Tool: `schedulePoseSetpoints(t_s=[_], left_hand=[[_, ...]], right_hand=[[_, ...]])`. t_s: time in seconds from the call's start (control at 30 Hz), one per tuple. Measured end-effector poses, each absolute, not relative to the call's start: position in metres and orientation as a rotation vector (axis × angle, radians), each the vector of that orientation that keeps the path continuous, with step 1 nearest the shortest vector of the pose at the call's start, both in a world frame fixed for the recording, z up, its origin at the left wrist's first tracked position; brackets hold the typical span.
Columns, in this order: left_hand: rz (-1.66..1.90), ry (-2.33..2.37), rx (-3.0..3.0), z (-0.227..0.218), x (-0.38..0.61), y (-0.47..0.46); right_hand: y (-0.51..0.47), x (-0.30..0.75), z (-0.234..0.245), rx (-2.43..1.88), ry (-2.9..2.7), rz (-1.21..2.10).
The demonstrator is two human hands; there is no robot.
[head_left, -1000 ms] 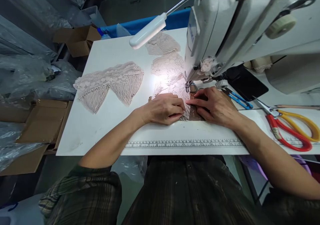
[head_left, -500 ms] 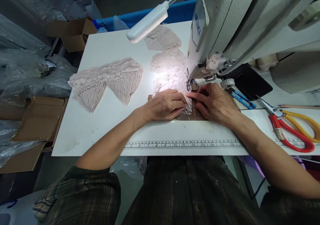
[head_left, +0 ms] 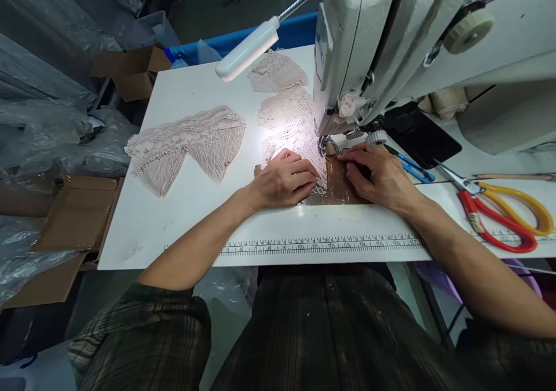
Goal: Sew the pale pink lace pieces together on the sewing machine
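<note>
My left hand (head_left: 284, 179) lies on a strip of pale pink lace (head_left: 290, 119) just left of the presser foot (head_left: 328, 146) of a white sewing machine (head_left: 391, 43), its fingers curled and pressing the lace down. On the right side of the foot, my right hand (head_left: 379, 174) has its fingers bent, their tips on the lace edge by the needle. The lace runs back under the machine head and away across the white table (head_left: 182, 223). Beneath both hands sits a brownish worn patch (head_left: 339, 189).
A second lace piece (head_left: 191, 142) lies to the left. A gooseneck lamp (head_left: 243, 57) hangs over the table. Red and yellow scissors (head_left: 499, 211) and blue snips (head_left: 412, 170) lie at the right. A printed ruler (head_left: 321, 245) runs along the front edge. Cardboard boxes (head_left: 134, 69) and plastic bags stand at left.
Both hands have slid the lace a little farther toward the presser foot. My right hand's fingertips have moved closer to the needle. The view shifted slightly.
</note>
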State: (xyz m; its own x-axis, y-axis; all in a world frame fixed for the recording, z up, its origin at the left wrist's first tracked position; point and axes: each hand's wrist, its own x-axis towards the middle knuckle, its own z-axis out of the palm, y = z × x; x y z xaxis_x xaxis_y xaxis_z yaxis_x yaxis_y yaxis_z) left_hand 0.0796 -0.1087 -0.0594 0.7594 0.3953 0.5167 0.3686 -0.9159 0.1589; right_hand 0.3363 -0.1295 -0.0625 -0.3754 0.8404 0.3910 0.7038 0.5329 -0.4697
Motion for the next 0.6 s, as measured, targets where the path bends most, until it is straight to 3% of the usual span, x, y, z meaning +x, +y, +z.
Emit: schedulePoseSetpoints(t_s=[0.37, 0.6], left_hand=[[1.266, 0.707, 2.780, -0.0577, 0.0791, -0.1078], [1.119, 0.587, 2.799, -0.0571, 0.0809, -0.1085]], right_hand=[[-0.1289, 0.3356, -0.0646, -1.216, -2.177, 0.265], [-0.1299, 0.3355, -0.0634, -1.217, -2.198, 0.288]])
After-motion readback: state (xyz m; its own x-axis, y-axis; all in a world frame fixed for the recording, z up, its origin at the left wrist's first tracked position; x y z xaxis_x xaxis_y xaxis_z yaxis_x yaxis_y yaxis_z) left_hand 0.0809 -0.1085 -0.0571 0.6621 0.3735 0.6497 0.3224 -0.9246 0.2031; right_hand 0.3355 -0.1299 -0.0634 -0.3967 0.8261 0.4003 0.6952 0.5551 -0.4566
